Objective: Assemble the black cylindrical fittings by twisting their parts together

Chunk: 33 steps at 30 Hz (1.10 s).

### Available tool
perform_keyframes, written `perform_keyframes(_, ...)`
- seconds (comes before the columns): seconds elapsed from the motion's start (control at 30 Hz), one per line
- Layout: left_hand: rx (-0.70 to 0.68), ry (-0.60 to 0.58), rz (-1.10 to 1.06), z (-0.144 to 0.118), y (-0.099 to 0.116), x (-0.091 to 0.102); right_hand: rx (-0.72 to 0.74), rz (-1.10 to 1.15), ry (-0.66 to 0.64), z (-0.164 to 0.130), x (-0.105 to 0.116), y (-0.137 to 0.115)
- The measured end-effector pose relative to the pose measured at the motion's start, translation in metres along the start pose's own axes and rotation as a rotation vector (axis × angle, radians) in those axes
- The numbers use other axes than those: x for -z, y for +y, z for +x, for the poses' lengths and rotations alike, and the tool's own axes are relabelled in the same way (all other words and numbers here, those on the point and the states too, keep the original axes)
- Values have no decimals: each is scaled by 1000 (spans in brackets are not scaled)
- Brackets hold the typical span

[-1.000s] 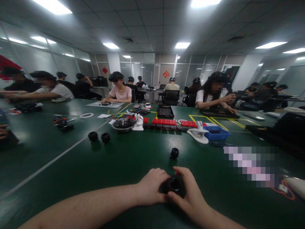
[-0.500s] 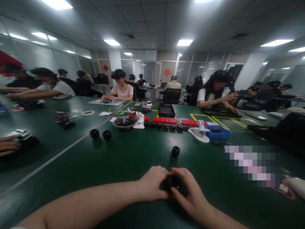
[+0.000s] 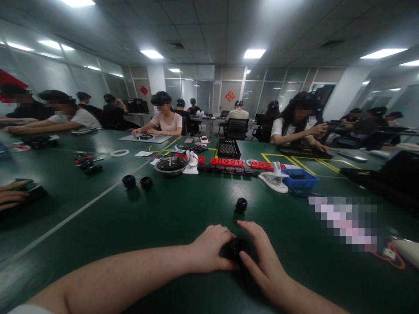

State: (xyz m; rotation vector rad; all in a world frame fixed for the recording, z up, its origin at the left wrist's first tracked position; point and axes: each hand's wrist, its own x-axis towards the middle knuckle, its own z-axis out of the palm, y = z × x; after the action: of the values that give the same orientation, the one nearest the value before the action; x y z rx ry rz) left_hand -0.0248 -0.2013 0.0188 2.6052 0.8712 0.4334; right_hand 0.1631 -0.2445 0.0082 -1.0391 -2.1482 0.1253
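My left hand (image 3: 209, 246) and my right hand (image 3: 258, 257) meet low in the head view, both gripping a small black round part (image 3: 235, 247) just above the green table (image 3: 170, 218). My fingers cover most of the part, so only its dark top shows between them. A similar black round part (image 3: 241, 204) stands alone on the table a short way beyond my hands.
Two more black round parts (image 3: 137, 182) sit at mid-left. Farther back lie a metal bowl (image 3: 170, 166), red blocks (image 3: 227, 162), a black tray (image 3: 228, 149), a white clip (image 3: 273, 179) and a blue bin (image 3: 299, 179). Another person's hand (image 3: 11, 194) rests at the left edge. Several people sit around.
My fingers have closed over the black part, so its open front face no longer shows. The view has tilted up slightly. The other person's hand at the left has come further onto the table.
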Motion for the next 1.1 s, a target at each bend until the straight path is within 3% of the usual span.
perform_keyframes(0.7, 2, -28, 13, 1, -2, -2, -119, 18, -4, 7, -2, -6)
perform_keyframes(1.1, 13, -38, 6, 1, 1, 1, -32, 164, -68, 7, 6, -8)
